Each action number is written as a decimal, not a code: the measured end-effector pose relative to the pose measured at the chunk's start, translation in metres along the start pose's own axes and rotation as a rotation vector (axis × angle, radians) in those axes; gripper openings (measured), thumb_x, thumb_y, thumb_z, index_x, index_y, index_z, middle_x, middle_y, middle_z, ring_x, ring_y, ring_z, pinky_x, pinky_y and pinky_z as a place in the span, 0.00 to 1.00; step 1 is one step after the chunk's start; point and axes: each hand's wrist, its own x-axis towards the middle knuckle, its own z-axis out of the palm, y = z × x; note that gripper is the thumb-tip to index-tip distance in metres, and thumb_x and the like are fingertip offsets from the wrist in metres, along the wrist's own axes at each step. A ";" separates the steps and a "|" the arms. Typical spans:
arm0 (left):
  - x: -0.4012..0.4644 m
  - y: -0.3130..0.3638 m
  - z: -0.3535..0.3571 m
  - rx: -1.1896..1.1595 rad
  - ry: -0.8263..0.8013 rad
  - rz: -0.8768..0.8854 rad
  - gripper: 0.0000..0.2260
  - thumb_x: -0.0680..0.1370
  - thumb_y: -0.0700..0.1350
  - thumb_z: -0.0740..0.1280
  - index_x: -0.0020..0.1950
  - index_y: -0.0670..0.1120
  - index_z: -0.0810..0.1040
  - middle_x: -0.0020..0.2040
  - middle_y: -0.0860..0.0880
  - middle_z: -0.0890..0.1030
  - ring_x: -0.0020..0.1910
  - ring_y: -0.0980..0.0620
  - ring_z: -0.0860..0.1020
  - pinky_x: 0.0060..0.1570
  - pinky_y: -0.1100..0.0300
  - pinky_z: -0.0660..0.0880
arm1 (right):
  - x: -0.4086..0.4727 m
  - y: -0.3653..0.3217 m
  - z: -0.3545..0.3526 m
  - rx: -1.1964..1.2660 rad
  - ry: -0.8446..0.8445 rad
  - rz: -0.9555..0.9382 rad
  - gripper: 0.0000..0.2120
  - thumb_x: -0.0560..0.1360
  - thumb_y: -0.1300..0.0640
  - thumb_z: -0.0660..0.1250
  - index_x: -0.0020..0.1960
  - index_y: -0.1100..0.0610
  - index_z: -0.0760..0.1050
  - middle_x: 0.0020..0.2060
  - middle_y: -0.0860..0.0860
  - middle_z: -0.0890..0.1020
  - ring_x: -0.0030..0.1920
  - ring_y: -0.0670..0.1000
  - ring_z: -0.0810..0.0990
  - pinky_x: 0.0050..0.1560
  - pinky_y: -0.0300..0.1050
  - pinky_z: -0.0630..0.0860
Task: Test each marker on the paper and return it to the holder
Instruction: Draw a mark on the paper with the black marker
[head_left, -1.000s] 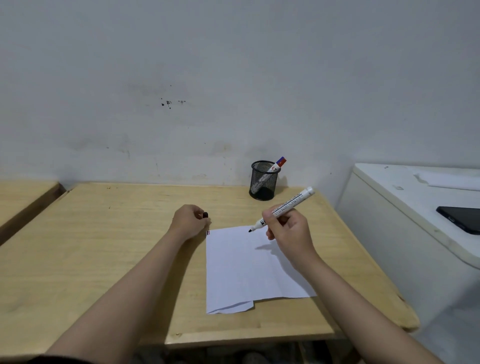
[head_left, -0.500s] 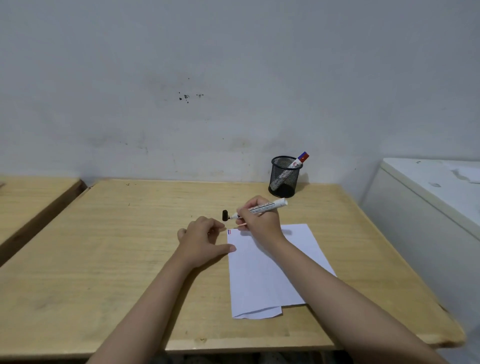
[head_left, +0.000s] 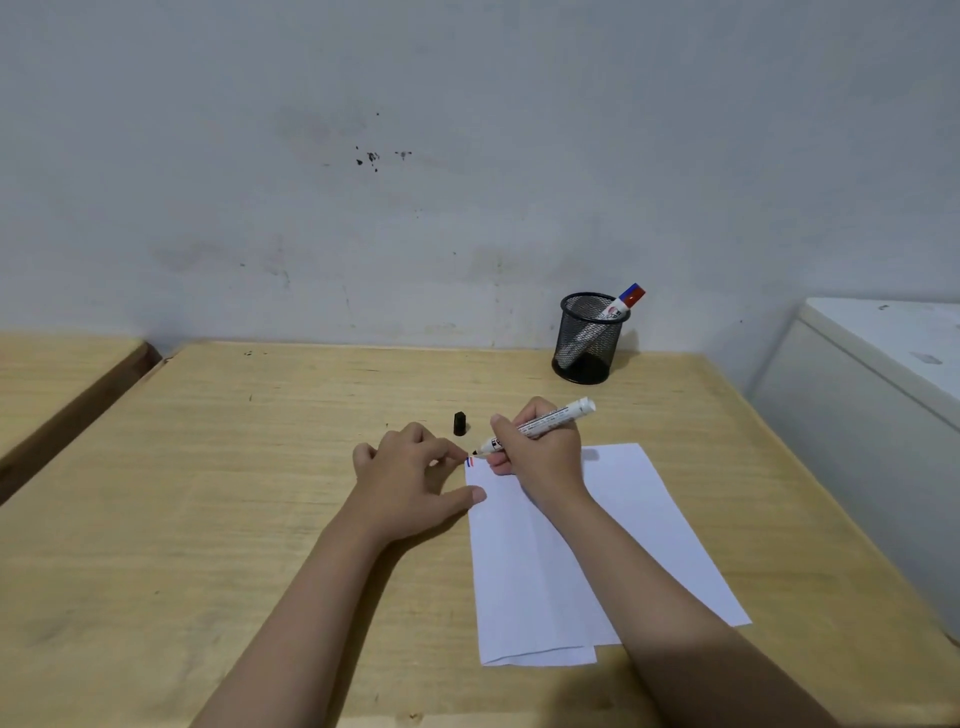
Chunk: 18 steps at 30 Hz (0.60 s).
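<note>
My right hand (head_left: 540, 454) grips an uncapped white marker (head_left: 550, 420) with a black tip, which touches the top left corner of the white paper (head_left: 582, 561) beside short red and blue strokes. My left hand (head_left: 410, 480) lies open with its fingers spread, thumb pressing on the paper's left edge. The marker's black cap (head_left: 460, 423) stands on the wooden table (head_left: 208, 493) just beyond my left hand. A black mesh holder (head_left: 587, 340) stands at the back of the table with markers in it, their red and blue caps sticking out.
A white cabinet (head_left: 883, 405) stands close to the table's right side. A second wooden surface (head_left: 57, 379) lies to the left across a narrow gap. The wall runs right behind the holder.
My left hand has set the black cap down on the table and spread onto the paper's edge. My right hand brought the marker tip down to the paper's top left corner.
</note>
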 end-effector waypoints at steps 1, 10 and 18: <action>0.000 0.000 0.000 0.009 0.011 0.008 0.23 0.61 0.70 0.63 0.52 0.62 0.76 0.48 0.57 0.72 0.52 0.56 0.69 0.49 0.56 0.52 | 0.000 0.000 0.000 0.004 0.000 -0.001 0.15 0.71 0.61 0.71 0.32 0.57 0.66 0.22 0.51 0.78 0.27 0.53 0.81 0.29 0.45 0.79; 0.004 -0.003 0.002 0.057 0.024 0.029 0.23 0.61 0.71 0.62 0.51 0.63 0.77 0.47 0.57 0.71 0.52 0.56 0.69 0.48 0.55 0.54 | 0.005 0.001 0.001 0.008 -0.015 0.013 0.14 0.72 0.63 0.69 0.34 0.59 0.65 0.27 0.60 0.76 0.24 0.53 0.79 0.27 0.44 0.77; 0.004 -0.003 0.001 0.130 0.041 0.041 0.28 0.60 0.74 0.57 0.52 0.63 0.78 0.47 0.57 0.70 0.52 0.56 0.68 0.48 0.54 0.54 | 0.007 0.002 0.003 0.001 -0.017 0.017 0.13 0.71 0.65 0.68 0.34 0.60 0.65 0.29 0.63 0.76 0.24 0.53 0.78 0.27 0.45 0.76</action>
